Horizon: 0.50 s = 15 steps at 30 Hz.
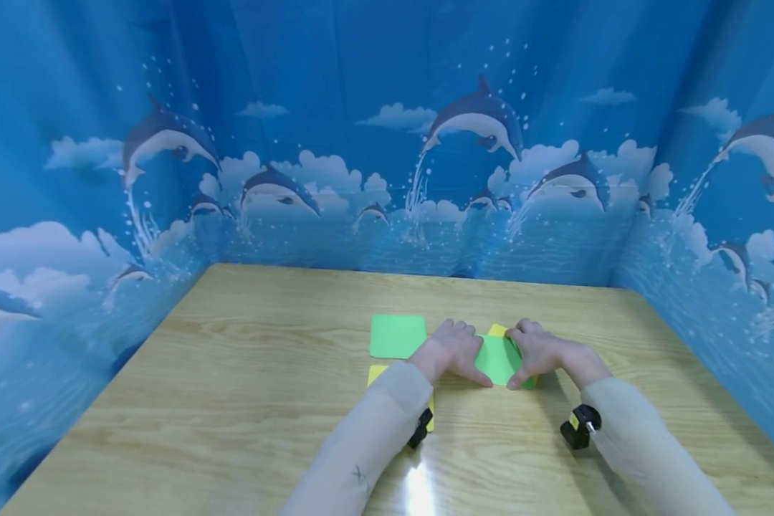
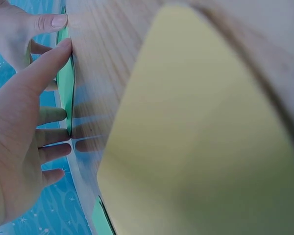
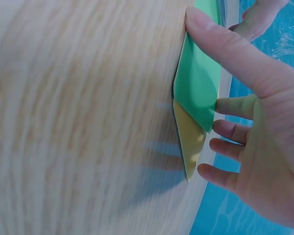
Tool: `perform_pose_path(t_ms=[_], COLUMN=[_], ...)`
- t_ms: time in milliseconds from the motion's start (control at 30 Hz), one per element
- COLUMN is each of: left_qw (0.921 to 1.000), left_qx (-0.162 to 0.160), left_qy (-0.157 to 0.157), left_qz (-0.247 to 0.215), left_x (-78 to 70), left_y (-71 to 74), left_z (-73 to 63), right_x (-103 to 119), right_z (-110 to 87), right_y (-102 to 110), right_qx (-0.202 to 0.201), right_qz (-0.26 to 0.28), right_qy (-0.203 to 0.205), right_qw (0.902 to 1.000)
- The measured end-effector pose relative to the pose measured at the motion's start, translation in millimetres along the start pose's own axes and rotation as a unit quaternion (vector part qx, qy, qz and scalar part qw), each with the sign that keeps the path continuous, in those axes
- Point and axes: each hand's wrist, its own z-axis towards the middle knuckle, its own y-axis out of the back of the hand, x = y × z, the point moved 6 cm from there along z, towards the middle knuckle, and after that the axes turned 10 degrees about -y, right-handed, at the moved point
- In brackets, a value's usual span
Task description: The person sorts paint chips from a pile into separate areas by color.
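Observation:
A green card (image 1: 495,360) lies between my two hands on the right part of the table. Under it a yellow card (image 3: 188,134) sits askew, one corner jutting out at the far side and another at the right. My left hand (image 1: 453,350) holds the green card's left part, thumb at the near edge and fingertips at its side. Across from it, my right hand (image 1: 537,351) grips the right part between the thumb at the near edge and the index finger at the far edge. The two thumbs are close together.
A second green card (image 1: 398,337) lies to the left of my left hand. Nearer, another yellow card (image 2: 201,127) is partly covered by my left forearm in the head view. A dolphin-print curtain (image 1: 335,129) surrounds the wooden table (image 1: 232,380) at the back and sides.

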Motion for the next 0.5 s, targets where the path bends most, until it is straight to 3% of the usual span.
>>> perform_pose_path(t_ms=[500], left_qw=[0.9999], left_qx=[-0.002], left_qy=[-0.008], left_qz=[0.008], left_x=[1.2], left_y=[-1.3], left_z=[2.6], right_x=[8.8], right_z=[-3.0], right_y=[3.9], right_qx=[0.0], right_qz=[0.004], right_qy=[0.016], right_qw=[0.9999])
